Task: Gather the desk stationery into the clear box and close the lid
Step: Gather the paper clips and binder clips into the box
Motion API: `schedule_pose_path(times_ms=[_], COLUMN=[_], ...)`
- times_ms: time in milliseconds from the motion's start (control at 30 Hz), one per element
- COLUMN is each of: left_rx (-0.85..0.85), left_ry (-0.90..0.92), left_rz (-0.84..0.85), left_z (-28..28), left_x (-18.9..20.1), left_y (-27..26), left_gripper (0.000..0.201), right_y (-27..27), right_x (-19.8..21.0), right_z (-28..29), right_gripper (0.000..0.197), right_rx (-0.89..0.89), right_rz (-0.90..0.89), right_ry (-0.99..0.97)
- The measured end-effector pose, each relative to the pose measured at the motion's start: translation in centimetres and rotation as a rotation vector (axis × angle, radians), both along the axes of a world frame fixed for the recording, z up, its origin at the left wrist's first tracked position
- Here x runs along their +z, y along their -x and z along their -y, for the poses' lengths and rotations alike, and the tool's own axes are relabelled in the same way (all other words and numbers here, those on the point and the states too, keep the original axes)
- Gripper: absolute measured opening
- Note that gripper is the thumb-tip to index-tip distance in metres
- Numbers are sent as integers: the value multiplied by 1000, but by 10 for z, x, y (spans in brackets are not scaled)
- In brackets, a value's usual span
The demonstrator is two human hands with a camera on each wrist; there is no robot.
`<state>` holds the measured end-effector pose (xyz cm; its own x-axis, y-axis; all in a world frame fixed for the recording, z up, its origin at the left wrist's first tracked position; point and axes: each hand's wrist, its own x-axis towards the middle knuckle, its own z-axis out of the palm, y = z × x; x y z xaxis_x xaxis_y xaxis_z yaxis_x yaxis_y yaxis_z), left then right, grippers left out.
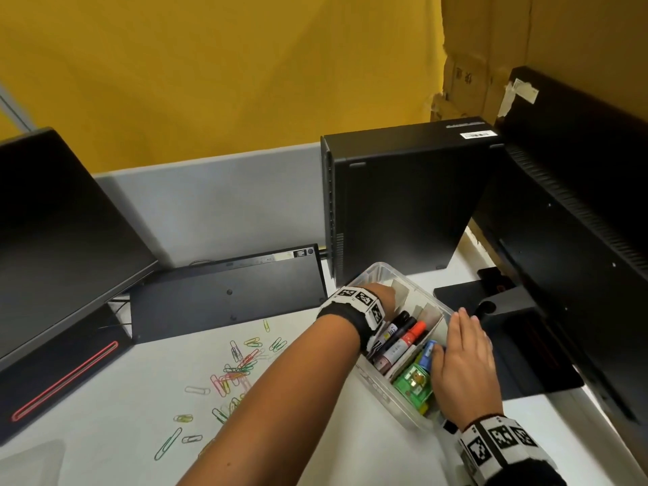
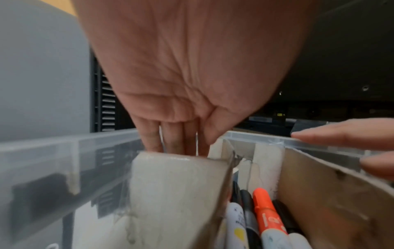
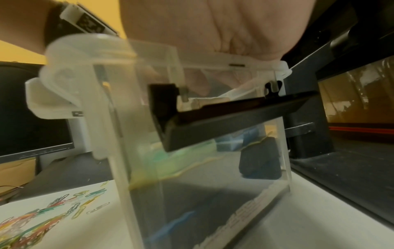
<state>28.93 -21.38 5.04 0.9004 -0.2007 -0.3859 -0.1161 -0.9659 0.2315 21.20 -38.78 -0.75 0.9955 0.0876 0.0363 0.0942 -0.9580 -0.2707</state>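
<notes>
The clear box (image 1: 382,394) stands lidless at the desk's right, split by cardboard dividers (image 2: 175,185). Markers (image 1: 403,340), one with an orange cap (image 2: 264,210), lie in its middle compartment. A green item (image 1: 412,380) and a blue one (image 1: 428,352) sit in the right compartment. My left hand (image 1: 382,292) reaches down into the far-left compartment with straight fingers (image 2: 170,139); their tips are hidden behind a divider. My right hand (image 1: 463,359) rests flat on the box's right rim (image 3: 234,63), thumb inside. Coloured paper clips (image 1: 235,373) lie scattered left of the box.
A black computer tower (image 1: 403,198) stands just behind the box. A monitor's back (image 1: 578,222) and its stand base (image 1: 526,327) crowd the right. An upturned keyboard (image 1: 228,289) and another monitor (image 1: 59,222) sit at the left. A pale translucent piece (image 1: 31,461) lies bottom left.
</notes>
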Motion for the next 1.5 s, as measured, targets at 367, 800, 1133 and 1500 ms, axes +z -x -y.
schedule_pose_path(times_ms=[367, 800, 1133, 1500], left_rx=[305, 823, 921, 773], left_ry=[396, 160, 174, 365], left_rz=[447, 208, 62, 237], left_z=[-102, -233, -245, -229], left_x=[-18, -102, -115, -115], left_y=[138, 296, 308, 266], left_gripper=[34, 39, 48, 48], right_y=[5, 85, 57, 73], right_x=[23, -12, -77, -60], right_z=[-9, -145, -179, -186], right_gripper=[63, 56, 74, 49], right_rx=[18, 701, 380, 510], right_rz=[-70, -181, -415, -377], right_ry=[131, -111, 152, -158])
